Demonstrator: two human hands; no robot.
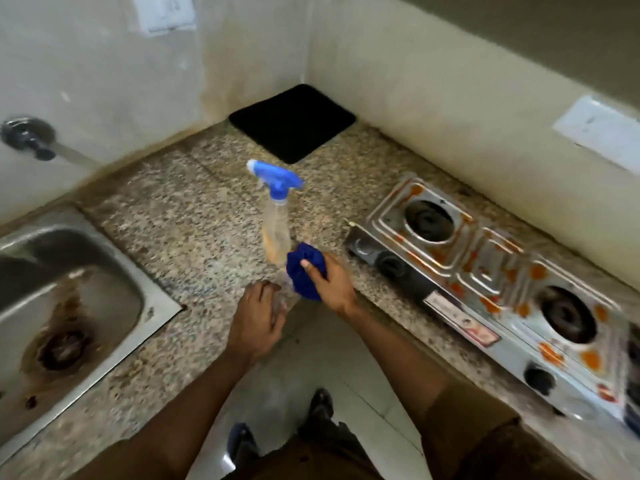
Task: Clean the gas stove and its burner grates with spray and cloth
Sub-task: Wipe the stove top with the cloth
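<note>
A clear spray bottle [276, 233] with a blue trigger head stands blurred over the granite counter [194, 216]. My left hand [258, 320] is curled around its lower end. Just right of the bottle, my right hand [332, 282] grips a bunched blue cloth [303, 271], which touches the bottle's side. To the right sits the two-burner steel gas stove [485, 268], smeared with orange stains. Both burner openings are bare, and no grates show in view. Both hands are left of the stove and apart from it.
A stained steel sink [52, 289] is set into the counter at the left, with a wall tap [27, 135] above it. A black mat [292, 121] lies in the back corner. Walls close the counter at the back and right. Tiled floor and my feet show below.
</note>
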